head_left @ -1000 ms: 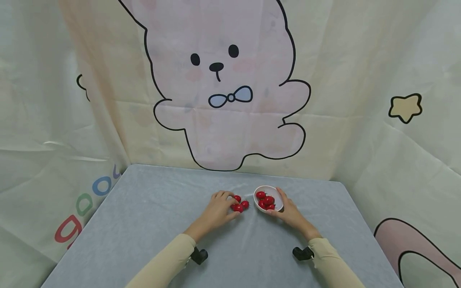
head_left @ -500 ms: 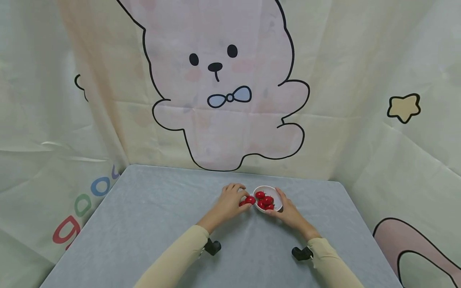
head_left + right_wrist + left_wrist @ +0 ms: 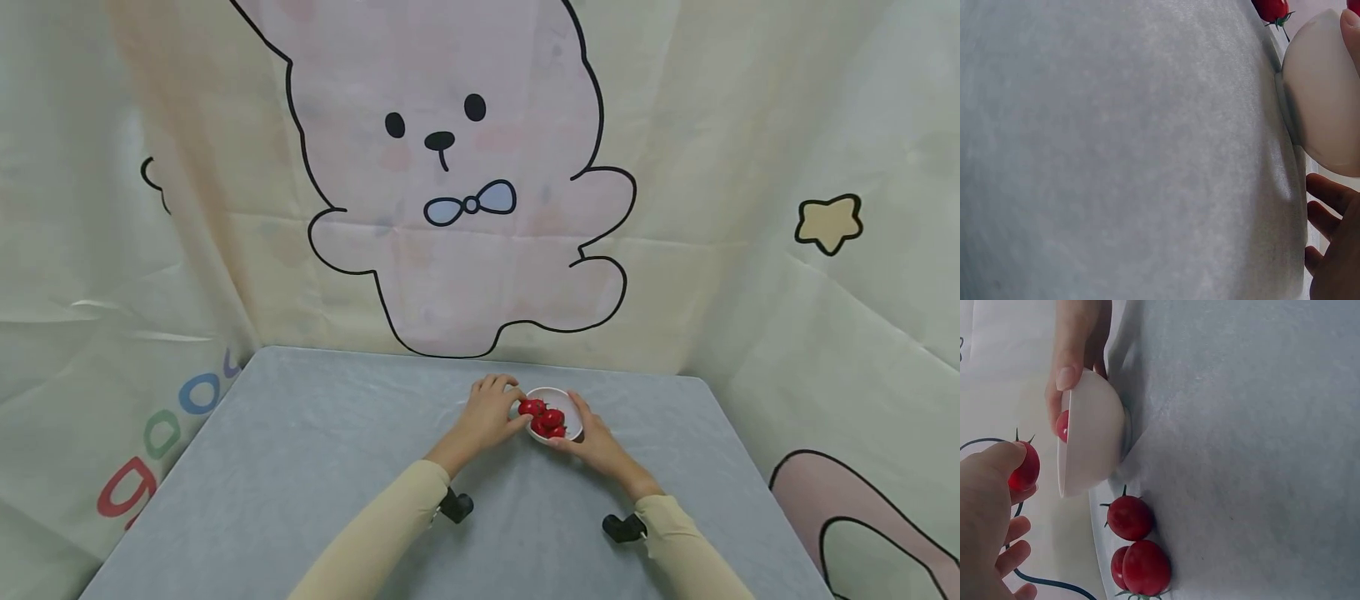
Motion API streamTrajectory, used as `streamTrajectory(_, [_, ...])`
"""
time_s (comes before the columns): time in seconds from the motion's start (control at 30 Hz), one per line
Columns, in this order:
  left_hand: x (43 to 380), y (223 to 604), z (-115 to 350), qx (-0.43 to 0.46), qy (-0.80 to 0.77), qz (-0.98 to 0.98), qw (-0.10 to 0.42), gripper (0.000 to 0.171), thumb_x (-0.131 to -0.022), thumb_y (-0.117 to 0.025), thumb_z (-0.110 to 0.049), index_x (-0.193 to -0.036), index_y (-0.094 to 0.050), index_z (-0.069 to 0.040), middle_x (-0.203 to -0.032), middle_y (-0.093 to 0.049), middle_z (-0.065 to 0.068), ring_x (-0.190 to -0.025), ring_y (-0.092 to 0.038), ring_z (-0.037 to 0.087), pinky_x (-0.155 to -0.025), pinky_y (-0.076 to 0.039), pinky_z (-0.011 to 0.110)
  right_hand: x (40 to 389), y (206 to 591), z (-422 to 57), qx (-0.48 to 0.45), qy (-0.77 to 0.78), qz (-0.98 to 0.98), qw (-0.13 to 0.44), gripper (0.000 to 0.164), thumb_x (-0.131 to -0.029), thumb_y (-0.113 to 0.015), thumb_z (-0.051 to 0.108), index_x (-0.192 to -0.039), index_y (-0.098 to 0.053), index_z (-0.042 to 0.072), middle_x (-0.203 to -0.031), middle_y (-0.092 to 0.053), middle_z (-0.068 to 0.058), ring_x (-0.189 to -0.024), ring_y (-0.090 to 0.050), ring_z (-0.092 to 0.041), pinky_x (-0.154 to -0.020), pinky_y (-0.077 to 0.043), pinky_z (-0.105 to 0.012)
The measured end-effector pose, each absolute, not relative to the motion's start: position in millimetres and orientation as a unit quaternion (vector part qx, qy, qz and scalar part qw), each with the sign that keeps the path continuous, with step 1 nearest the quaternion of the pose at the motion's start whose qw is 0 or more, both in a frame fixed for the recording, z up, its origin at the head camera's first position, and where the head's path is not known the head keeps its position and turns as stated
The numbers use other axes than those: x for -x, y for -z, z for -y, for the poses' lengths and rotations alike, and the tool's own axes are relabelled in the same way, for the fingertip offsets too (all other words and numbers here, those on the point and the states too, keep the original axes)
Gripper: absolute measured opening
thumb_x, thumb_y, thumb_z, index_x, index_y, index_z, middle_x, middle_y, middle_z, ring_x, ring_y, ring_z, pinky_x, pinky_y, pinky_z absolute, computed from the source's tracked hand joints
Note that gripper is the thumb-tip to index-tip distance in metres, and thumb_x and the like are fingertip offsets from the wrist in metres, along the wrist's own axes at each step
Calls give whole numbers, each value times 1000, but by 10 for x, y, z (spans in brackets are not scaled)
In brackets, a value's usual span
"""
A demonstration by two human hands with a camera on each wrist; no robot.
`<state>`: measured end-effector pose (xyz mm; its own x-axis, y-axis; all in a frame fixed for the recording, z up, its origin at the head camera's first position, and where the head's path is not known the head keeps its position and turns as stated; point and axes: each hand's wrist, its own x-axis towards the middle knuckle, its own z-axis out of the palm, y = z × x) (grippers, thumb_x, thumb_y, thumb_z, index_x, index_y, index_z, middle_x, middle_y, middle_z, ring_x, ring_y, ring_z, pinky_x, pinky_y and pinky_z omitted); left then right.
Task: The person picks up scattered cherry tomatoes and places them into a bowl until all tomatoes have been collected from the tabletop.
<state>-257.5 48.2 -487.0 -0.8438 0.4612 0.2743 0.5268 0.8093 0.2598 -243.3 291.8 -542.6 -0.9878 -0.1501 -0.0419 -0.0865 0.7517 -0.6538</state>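
Observation:
My left hand (image 3: 487, 415) pinches a red cherry tomato (image 3: 1026, 469) between thumb and fingers, its green stem showing. It holds the tomato above the left rim of a small white bowl (image 3: 1092, 437), clear of the table. Several cherry tomatoes (image 3: 552, 418) lie inside the bowl. From the right side, my right hand (image 3: 600, 443) grips the bowl, thumb near and fingers on the far side. Loose tomatoes (image 3: 1130, 518) sit on the table below my left hand in the left wrist view; in the head view that hand hides them.
A table (image 3: 315, 467) with a grey-blue cover carries everything. Behind it hangs a cloth backdrop (image 3: 682, 292) with a cartoon bear, and more cloth closes in both sides. A black wrist camera (image 3: 455, 505) sits on each forearm.
My left hand has moved right, from the loose tomatoes to the bowl's left rim, bringing one tomato with it. My right hand still holds the bowl in place. The view has turned slightly.

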Motion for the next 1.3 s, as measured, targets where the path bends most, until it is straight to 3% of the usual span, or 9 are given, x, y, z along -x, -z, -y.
streamTrajectory(1.3, [2613, 4869, -353, 253, 175, 947, 93, 35, -89, -70, -47, -115, -68, -24, -134, -56, 3, -125, -50, 25, -107, -41, 51, 2449, 5450, -2908, 57, 349, -934, 48, 107, -79, -74, 59, -159, -12, 24, -155, -35, -20, -141, -37, -41, -109, -34, -67])
